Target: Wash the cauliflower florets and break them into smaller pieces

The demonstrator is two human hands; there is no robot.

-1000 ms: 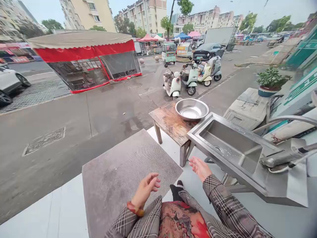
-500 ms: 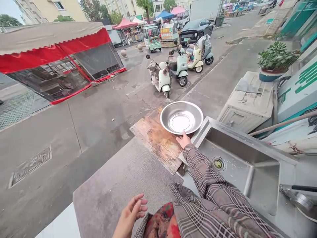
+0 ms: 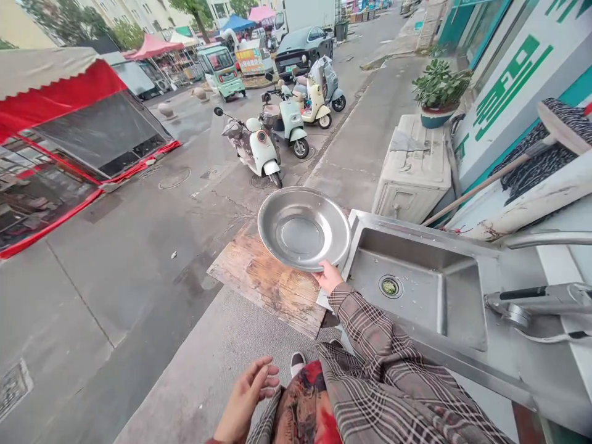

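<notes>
A shiny round metal basin point(image 3: 303, 231) is tilted above a worn wooden board point(image 3: 277, 287), just left of the sink. My right hand point(image 3: 329, 276) grips its near rim, thumb on the inside and fingers beneath, partly hidden. Low in the view, my left hand point(image 3: 252, 394) hangs in front of my body with its fingers loosely curled and apart, holding nothing. Beside my right forearm lies the stainless steel sink point(image 3: 416, 271), with green scraps in its drain point(image 3: 391, 287).
A faucet point(image 3: 531, 305) stands at the sink's right side. Behind it are a boxy outdoor unit point(image 3: 411, 169), a potted plant point(image 3: 439, 89) and a mop point(image 3: 504, 179). Parked scooters point(image 3: 259, 151) stand ahead. A grey mat point(image 3: 198, 364) covers the ground at my feet.
The basin has come nearer and tipped towards me, with my right hand still on its rim. My view has swung right, showing more of the sink and faucet. My left hand stays about the same.
</notes>
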